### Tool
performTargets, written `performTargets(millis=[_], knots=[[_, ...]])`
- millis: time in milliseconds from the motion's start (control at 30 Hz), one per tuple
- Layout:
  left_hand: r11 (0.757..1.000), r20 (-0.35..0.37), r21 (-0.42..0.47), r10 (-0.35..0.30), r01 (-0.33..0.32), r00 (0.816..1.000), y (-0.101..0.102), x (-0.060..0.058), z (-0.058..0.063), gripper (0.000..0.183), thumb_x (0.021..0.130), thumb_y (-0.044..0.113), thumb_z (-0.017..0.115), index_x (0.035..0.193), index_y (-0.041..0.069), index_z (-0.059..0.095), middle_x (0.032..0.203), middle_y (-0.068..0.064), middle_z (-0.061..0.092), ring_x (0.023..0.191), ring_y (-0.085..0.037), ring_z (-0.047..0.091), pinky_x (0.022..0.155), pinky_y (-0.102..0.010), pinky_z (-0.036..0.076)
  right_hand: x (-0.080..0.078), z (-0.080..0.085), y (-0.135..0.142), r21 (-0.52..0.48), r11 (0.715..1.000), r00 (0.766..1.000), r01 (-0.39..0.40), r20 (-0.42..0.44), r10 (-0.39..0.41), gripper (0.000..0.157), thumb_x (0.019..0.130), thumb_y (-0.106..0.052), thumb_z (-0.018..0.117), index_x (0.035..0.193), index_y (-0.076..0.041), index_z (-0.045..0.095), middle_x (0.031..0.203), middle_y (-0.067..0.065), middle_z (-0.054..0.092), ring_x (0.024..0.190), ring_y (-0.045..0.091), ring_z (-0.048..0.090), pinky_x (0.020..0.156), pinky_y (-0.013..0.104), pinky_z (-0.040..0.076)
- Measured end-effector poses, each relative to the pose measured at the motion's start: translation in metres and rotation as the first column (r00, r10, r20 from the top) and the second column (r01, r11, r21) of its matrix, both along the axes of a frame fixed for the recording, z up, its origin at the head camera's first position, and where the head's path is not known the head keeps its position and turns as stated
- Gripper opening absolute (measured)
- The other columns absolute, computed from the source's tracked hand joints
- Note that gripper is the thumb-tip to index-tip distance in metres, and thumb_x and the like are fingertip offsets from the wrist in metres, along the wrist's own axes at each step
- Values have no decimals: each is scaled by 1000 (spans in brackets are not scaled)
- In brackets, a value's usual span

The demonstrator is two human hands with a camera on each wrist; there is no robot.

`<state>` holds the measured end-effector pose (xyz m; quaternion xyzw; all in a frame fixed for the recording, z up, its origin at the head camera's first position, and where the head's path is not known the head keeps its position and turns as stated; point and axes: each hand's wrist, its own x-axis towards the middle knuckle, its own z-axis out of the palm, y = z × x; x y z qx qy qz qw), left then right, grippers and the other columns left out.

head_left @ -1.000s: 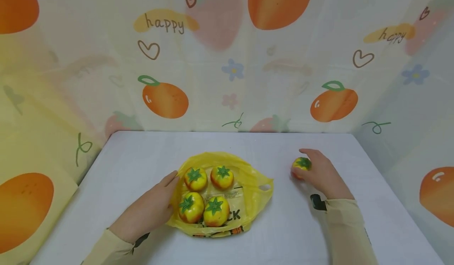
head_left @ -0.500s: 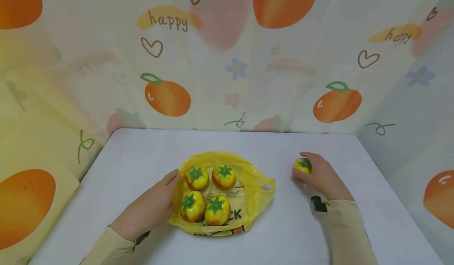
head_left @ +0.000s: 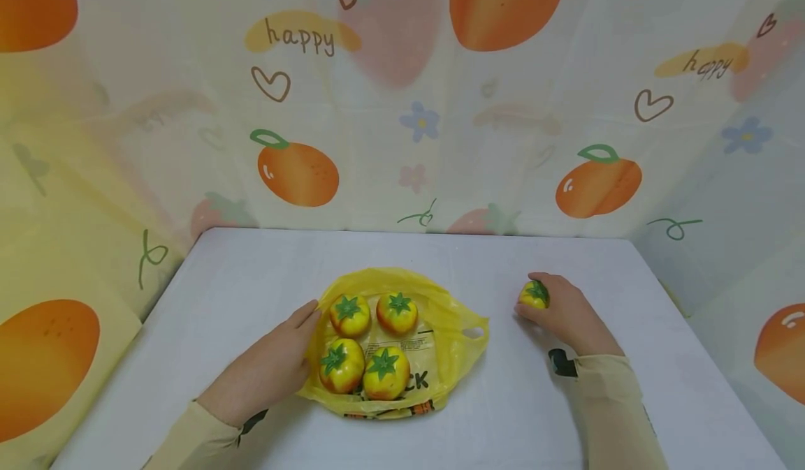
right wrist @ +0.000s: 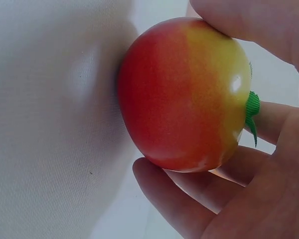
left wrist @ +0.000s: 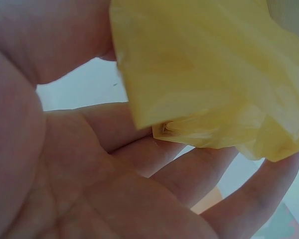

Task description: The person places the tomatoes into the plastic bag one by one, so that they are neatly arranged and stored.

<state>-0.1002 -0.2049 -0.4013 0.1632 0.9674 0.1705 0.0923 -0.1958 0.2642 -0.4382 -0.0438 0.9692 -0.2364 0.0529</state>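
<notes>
In the head view my right hand point(head_left: 562, 316) holds a small red and yellow tomato point(head_left: 534, 294) with a green star-shaped calyx, low over the right side of the table. The right wrist view shows this tomato point(right wrist: 182, 94) between thumb and fingers, its red bottom facing the white cloth. At the left, my left hand point(head_left: 273, 358) holds the side of a yellow plastic bag point(head_left: 455, 365). Thumb and fingers curve around the bag's edge point(left wrist: 199, 64) in the left wrist view, and the plastic hides several fingertips. Several similar tomatoes point(head_left: 386, 373) lie in the spread bag, calyxes up.
A white-covered table point(head_left: 503, 414) carries everything. Its back edge meets a patterned curtain point(head_left: 465, 142) with printed fruit, hearts and the word "happy". The bag's handle hole point(head_left: 470, 332) points right, toward the right hand.
The camera view shifted slightly at first. Over the last half second my right hand and its tomato have moved a little left. The left hand and bag stay put.
</notes>
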Motion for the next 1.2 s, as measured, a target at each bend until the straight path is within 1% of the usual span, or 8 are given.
performTargets(millis=[167,433,667,767,933,1067,1200], knots=[[1000,-7,1,-3,3,1000,0,0,-1,65,95,-7,58,158,-13,43,170,-33,36,153,-48,47,120,-61,47,0,-1,0,3,1000,1000,0,-3,0,77,95,-38,80,156,-2,52,151,29,57,127,43,58,111,63,51],[1000,-20,5,-2,2,1000,0,0,-1,65,95,-7,58,158,-13,43,169,-33,36,153,-48,47,120,-61,47,-1,-2,0,37,999,1000,6,-14,-6,77,94,-41,81,155,-2,53,144,31,59,118,41,60,104,60,55],[1000,-10,-1,4,-4,1000,1,0,-1,62,100,-5,56,160,-12,42,169,-33,37,153,-48,47,121,-61,46,0,3,-4,39,999,1000,6,-1,-6,79,95,-43,80,157,-3,52,147,30,58,120,41,59,105,61,55],[1000,-13,1,6,-6,1000,1,0,-1,61,101,-4,56,160,-11,42,169,-32,37,153,-48,47,121,-61,46,0,8,-6,31,1000,1000,-6,-16,6,78,96,-42,80,157,-3,51,149,30,57,123,41,59,107,62,54],[1000,-25,2,2,-2,1000,1,0,-1,62,98,-7,58,158,-13,43,169,-32,38,153,-48,48,120,-61,47,4,20,-11,9,999,998,-32,-58,33,77,97,-42,79,158,-4,51,153,28,56,129,43,58,112,64,51],[1000,-28,-9,-3,3,1000,0,-1,-2,62,98,-6,58,158,-13,43,169,-32,37,153,-47,47,120,-60,47,11,32,-18,-21,999,996,-47,-75,45,78,97,-48,78,160,-9,50,154,24,56,130,40,57,110,63,53],[1000,-19,-7,1,-1,1000,1,-1,-2,61,100,-5,56,159,-12,42,169,-32,37,154,-47,47,121,-60,47,20,46,-31,-50,997,994,-66,-94,62,79,97,-50,78,161,-13,50,154,20,56,126,37,58,105,59,57]])
